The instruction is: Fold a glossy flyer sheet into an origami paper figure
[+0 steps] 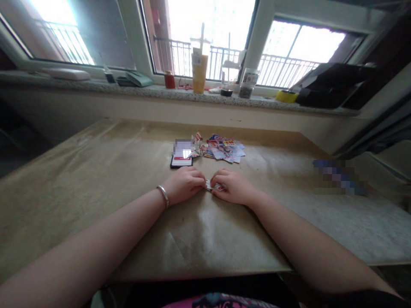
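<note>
My left hand, with a silver bracelet at the wrist, and my right hand rest side by side on the wooden table. Both have their fingers curled and pinch a small printed piece of paper between them. Most of that paper is hidden under the fingers. Just beyond the hands lies a phone with a lit screen, and to its right a loose pile of colourful printed paper pieces.
A stone windowsill runs along the back with a tall yellow cup, a red jar, clear containers, a yellow tape roll and a dark bag. A blurred object lies at the table's right side.
</note>
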`<state>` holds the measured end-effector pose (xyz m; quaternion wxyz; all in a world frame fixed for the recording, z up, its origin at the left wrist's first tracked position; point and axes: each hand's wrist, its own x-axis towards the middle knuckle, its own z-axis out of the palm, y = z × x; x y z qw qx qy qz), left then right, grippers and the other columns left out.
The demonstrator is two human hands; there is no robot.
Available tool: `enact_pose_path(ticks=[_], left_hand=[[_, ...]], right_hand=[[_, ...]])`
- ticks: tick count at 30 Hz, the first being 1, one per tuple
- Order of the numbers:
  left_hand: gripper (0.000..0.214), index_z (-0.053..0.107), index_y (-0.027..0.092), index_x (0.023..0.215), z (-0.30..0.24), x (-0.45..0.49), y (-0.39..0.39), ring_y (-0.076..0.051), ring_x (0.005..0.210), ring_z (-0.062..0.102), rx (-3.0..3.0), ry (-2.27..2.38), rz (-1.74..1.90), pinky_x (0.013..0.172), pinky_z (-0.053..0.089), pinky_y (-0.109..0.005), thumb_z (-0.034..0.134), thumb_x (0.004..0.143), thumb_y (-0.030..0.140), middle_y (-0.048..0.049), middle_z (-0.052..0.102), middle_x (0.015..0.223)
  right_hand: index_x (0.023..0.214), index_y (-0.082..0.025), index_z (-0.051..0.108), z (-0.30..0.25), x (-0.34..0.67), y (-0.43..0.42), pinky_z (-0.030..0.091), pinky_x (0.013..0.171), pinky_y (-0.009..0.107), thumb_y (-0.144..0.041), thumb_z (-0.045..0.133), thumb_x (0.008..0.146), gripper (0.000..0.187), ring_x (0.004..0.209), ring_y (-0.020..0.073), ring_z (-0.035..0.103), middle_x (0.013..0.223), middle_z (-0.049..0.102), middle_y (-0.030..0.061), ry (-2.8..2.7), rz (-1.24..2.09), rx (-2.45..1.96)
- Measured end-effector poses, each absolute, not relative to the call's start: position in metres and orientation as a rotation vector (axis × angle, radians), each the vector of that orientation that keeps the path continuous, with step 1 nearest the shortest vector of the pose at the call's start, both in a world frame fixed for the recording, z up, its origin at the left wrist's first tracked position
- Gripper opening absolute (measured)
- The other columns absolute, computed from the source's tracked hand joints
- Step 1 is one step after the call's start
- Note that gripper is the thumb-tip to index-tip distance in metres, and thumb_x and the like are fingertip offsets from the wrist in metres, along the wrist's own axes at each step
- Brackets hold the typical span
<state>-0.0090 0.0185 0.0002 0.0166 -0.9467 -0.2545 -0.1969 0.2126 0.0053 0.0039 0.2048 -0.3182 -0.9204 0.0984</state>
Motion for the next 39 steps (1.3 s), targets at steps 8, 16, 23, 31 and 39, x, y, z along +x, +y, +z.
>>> enact_pose_path(ticks=[8,16,23,31,39], left_hand=[[0.017,0.068,0.022,0.083,0.001,-0.009,0.017,-0.015,0.072,0.053,-2.808,-0.882,-0.537,0.065,0.041,-0.026,0.051,0.087,0.021,-0.003,0.062,0.081],[0.017,0.065,0.019,0.095,-0.002,-0.011,0.022,-0.017,0.083,0.056,-2.882,-1.091,-0.534,0.075,0.046,-0.029,0.052,0.084,0.017,-0.0051,0.064,0.09],[0.033,0.059,0.022,0.118,-0.004,-0.012,0.021,-0.019,0.093,0.055,-2.967,-1.018,-0.531,0.082,0.046,-0.032,0.051,0.086,0.021,-0.0069,0.061,0.103],[0.02,0.066,0.022,0.099,0.006,-0.016,0.021,-0.018,0.094,0.055,-2.914,-0.716,-0.462,0.084,0.045,-0.032,0.05,0.09,0.029,-0.0056,0.062,0.099],[0.021,0.067,0.023,0.093,0.01,-0.014,0.018,-0.016,0.083,0.059,-2.87,-0.721,-0.373,0.075,0.046,-0.029,0.048,0.092,0.031,-0.0039,0.066,0.095]], right_hand=[[0.087,-0.018,0.07,-0.005,0.214,0.013,0.047,0.079,0.027,-0.001,0.048,0.076,0.03,0.084,0.0146,0.06,0.087,0.065,0.0052,-2.474,0.369,-0.825],[0.094,-0.02,0.069,-0.005,0.212,0.011,0.047,0.081,0.028,-0.012,0.058,0.079,0.02,0.088,0.0157,0.059,0.093,0.065,0.0055,-2.523,0.281,-0.783],[0.095,-0.021,0.068,0.0,0.209,0.007,0.047,0.081,0.03,-0.019,0.058,0.084,0.015,0.094,0.0183,0.059,0.099,0.066,0.0066,-2.616,0.077,-0.858],[0.099,-0.022,0.066,0.0,0.208,0.007,0.045,0.077,0.028,-0.022,0.053,0.087,0.018,0.091,0.0181,0.058,0.101,0.065,0.0054,-2.664,-0.049,-0.884],[0.101,-0.023,0.065,0.002,0.207,0.005,0.042,0.075,0.028,-0.022,0.049,0.09,0.019,0.092,0.0181,0.057,0.1,0.066,0.0053,-2.682,-0.157,-0.879]])
